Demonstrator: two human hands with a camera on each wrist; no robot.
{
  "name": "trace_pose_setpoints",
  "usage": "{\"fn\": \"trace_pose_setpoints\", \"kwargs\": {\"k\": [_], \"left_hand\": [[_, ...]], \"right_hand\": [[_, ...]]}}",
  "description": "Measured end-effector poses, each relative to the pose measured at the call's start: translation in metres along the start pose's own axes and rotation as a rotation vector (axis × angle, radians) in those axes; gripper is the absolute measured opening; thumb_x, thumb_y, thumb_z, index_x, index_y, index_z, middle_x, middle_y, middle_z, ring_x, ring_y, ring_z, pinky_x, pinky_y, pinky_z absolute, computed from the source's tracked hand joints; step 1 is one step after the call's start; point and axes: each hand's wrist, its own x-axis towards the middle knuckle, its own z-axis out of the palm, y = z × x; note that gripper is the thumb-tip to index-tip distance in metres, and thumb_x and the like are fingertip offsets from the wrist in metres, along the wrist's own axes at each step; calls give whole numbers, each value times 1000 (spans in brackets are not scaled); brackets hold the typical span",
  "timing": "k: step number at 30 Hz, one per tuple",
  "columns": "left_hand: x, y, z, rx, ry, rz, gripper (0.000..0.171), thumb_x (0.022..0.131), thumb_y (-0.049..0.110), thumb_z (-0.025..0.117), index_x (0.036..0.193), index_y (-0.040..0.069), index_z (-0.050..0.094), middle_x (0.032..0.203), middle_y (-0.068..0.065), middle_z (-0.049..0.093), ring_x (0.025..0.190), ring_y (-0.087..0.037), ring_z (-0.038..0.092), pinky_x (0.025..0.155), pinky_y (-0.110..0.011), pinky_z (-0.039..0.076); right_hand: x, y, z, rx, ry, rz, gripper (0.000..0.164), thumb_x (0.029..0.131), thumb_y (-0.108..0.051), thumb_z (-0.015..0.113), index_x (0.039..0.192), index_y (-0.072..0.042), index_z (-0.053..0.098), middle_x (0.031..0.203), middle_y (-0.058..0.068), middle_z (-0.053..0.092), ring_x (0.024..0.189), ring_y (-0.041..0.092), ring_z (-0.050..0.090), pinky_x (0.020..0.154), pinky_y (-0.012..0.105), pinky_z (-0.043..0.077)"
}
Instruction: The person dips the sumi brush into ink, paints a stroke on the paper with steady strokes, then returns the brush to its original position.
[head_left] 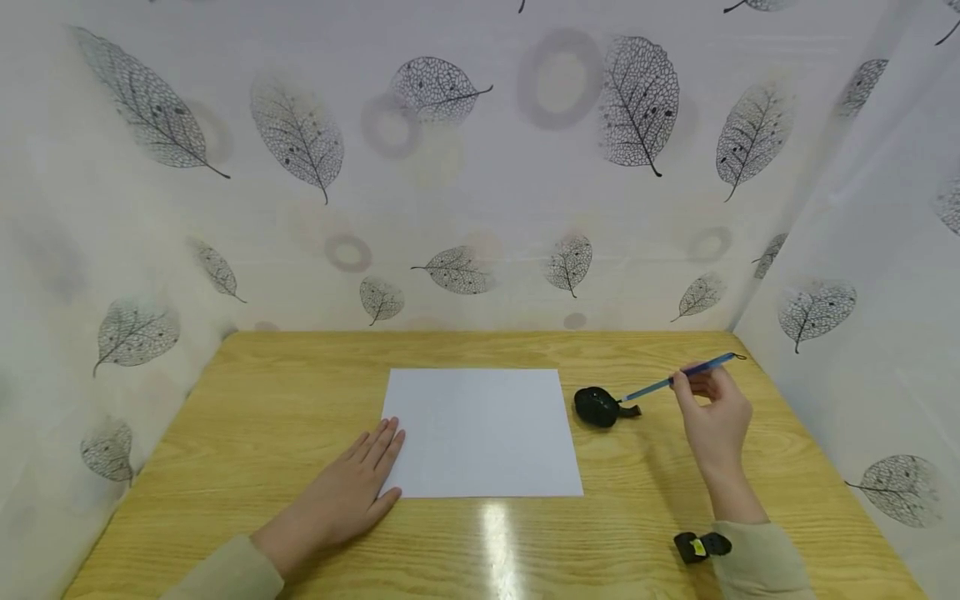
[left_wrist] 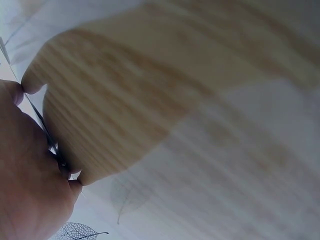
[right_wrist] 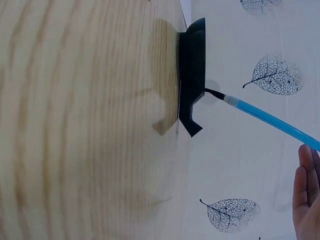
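My right hand (head_left: 716,412) pinches a blue-handled paintbrush (head_left: 682,377) with a small loop at its top end. The brush slants down to the left, its dark bristle tip at the rim of a black ink dish (head_left: 597,407) with a short stem-like handle. In the right wrist view the brush (right_wrist: 272,121) meets the edge of the dish (right_wrist: 192,65). My left hand (head_left: 356,483) lies flat, fingers straight, on the left edge of a white sheet of paper (head_left: 483,433). The left wrist view shows that hand (left_wrist: 32,175) close along the tabletop.
Everything stands on a glossy wooden table (head_left: 285,392). A leaf-patterned curtain (head_left: 480,200) encloses its back and both sides. A black strap piece with a yellow mark (head_left: 701,547) sits at the right sleeve (head_left: 757,558).
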Motion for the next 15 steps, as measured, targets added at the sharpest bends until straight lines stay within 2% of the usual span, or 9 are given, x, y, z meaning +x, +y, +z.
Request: {"fn": "trace_pose_setpoints", "kwargs": {"k": [8, 15], "left_hand": [[0, -1, 3, -13, 54, 21, 75, 108, 42, 54, 162, -8, 34, 171, -29, 30, 158, -46, 33, 127, -59, 34], [0, -1, 1, -11, 32, 16, 75, 108, 39, 54, 162, -8, 33, 171, -30, 29, 159, -46, 30, 128, -60, 33]], "right_hand": [[1, -3, -4, -28, 12, -21, 9, 96, 1, 72, 99, 8, 74, 81, -36, 60, 71, -20, 57, 71, -2, 46], [2, -1, -7, -47, 35, -14, 8, 96, 2, 70, 99, 9, 72, 81, -38, 59, 72, -22, 56, 71, -1, 46]]}}
